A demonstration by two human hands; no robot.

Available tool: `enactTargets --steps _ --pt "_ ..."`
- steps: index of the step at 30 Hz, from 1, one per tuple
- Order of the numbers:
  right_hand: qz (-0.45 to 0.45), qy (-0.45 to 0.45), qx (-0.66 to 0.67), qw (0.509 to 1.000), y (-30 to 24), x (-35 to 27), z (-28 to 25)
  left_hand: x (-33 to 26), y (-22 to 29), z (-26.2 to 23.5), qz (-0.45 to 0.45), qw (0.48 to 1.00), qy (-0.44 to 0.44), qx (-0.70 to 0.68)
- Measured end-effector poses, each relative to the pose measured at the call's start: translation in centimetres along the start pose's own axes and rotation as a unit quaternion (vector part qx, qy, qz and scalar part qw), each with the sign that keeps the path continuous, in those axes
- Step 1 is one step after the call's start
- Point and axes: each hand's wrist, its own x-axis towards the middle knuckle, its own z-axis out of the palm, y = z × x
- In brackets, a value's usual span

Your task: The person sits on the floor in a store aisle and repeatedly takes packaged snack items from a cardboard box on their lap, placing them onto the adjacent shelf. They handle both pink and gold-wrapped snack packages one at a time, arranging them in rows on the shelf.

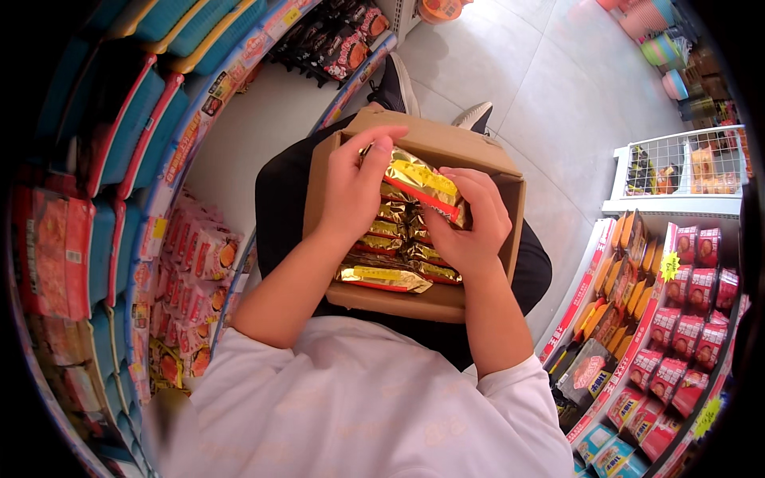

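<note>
Over the open cardboard box [430, 299], left hand [351, 191] and right hand [476, 225] both close their grip on one gold snack packet [421, 185], above packets stacked along its far edge.

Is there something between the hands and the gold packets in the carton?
Nothing visible. Both the left hand and the right hand already grip one gold packet above the open cardboard box; more gold packets lie uncovered below.
</note>
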Motion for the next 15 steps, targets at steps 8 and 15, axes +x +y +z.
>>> enactTargets --steps 8,15 --pt "0.004 -0.053 0.004 0.999 0.0 0.3 -0.2 -0.1 -2.6 -0.9 -0.023 0.997 -0.004 -0.076" --pt "-0.006 -0.114 0.085 0.99 -0.7 1.7 -0.5 1.1 -3.4 -1.9 -0.086 0.975 0.023 -0.204"
